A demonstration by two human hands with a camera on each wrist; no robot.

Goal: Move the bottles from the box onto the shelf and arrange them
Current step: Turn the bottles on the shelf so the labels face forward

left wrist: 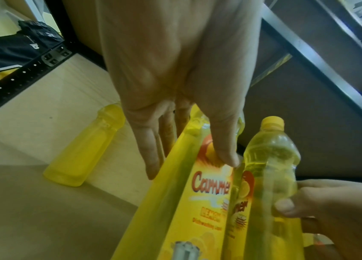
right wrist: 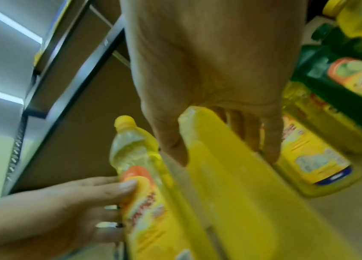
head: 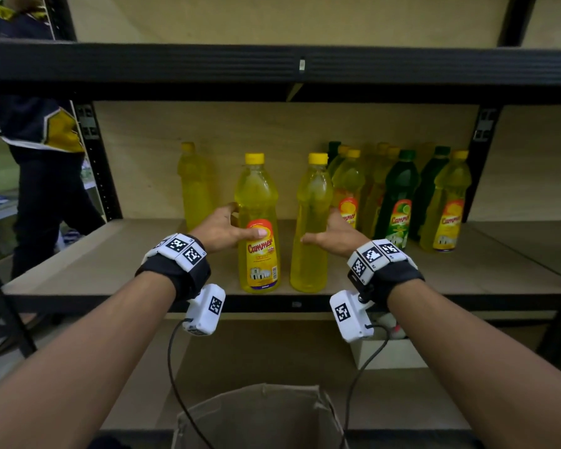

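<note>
Plywood shelf [head: 78,270] front: two upright yellow bottles are being gripped, the labelled bottle [head: 259,228] by the left hand [head: 222,226], the plain-faced bottle [head: 310,228] by the right hand [head: 336,234], long axes vertical.

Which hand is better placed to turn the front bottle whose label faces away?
Right. The right hand already wraps that bottle; the left hand holds the label-forward bottle.

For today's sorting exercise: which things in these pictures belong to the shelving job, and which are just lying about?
Belongs to the job:
left hand on labelled yellow bottle
right hand on plain-faced yellow bottle
shelf board
cardboard box
yellow and green bottles already shelved

Just lying about:
bystander in dark clothes
small white box below
</note>
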